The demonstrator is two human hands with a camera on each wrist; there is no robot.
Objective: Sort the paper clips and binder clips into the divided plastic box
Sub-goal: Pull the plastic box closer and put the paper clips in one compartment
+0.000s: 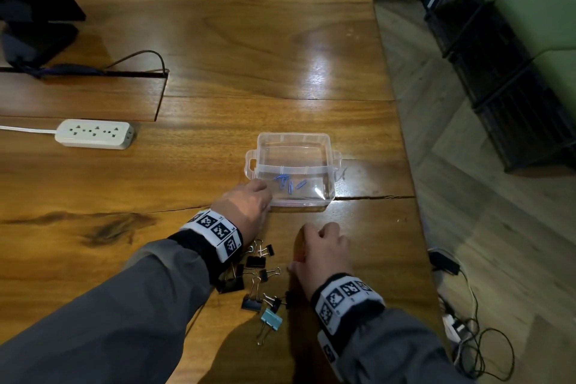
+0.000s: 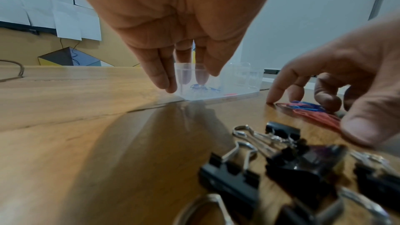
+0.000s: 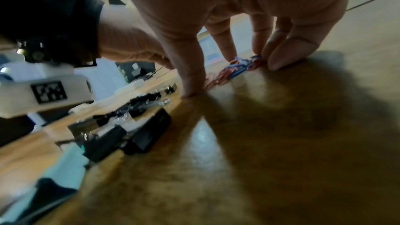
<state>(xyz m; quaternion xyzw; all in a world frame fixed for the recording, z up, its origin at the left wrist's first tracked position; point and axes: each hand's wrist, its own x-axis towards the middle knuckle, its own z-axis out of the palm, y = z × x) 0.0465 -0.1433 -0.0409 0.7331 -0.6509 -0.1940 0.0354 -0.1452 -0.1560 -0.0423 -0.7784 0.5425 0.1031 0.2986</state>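
A clear divided plastic box [image 1: 327,146] [image 2: 249,78] stands on the wooden table, with a few blue paper clips [image 1: 286,182] [image 2: 199,88] in its near compartment. My left hand [image 1: 265,193] [image 2: 186,81] is at the box's near-left corner, fingers straight; two fingertips reach inside by the blue clips and one stays outside the wall. My right hand [image 1: 321,240] [image 3: 233,67] arches over a pile of red and blue paper clips [image 2: 311,110] [image 3: 233,71], with curled fingertips around it. Black binder clips [image 1: 255,262] [image 2: 281,165] and one light blue binder clip [image 1: 271,318] lie between my wrists.
A white power strip [image 1: 93,133] lies at the left, with a cable slot [image 1: 134,72] and a dark monitor base [image 1: 34,40] behind it. The table's right edge [image 1: 414,196] runs just past the box; cables lie on the floor there.
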